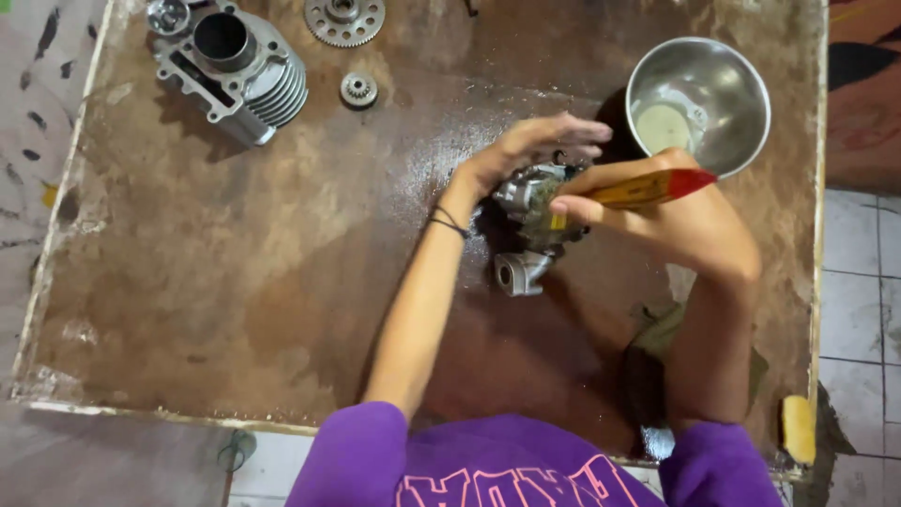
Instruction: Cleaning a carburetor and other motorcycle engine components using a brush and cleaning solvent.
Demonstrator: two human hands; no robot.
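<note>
The bench (235, 282) is a brown, stained slab, wet and glossy toward its middle, with pale chipped edges; beyond it lie grey floor on the left and white tiles (859, 310) on the right. Near the middle of the bench sits a small metal carburettor (526, 230), its round port facing the person. The left hand (530, 145) rests on its far side, fingers stretched out together across the top. The right hand (657, 211) has its fingers clamped on a brush (648, 191) with a yellow and red handle, the bristle end on the carburettor. A steel bowl (699, 103) stands just beyond the hands. A finned cylinder (235, 70), a large gear (344, 21) and a small gear (358, 89) lie at the far left, well apart from the hands. A dark rag (648, 357) lies under the right forearm, and a yellow sponge (799, 427) sits at the near right corner.
</note>
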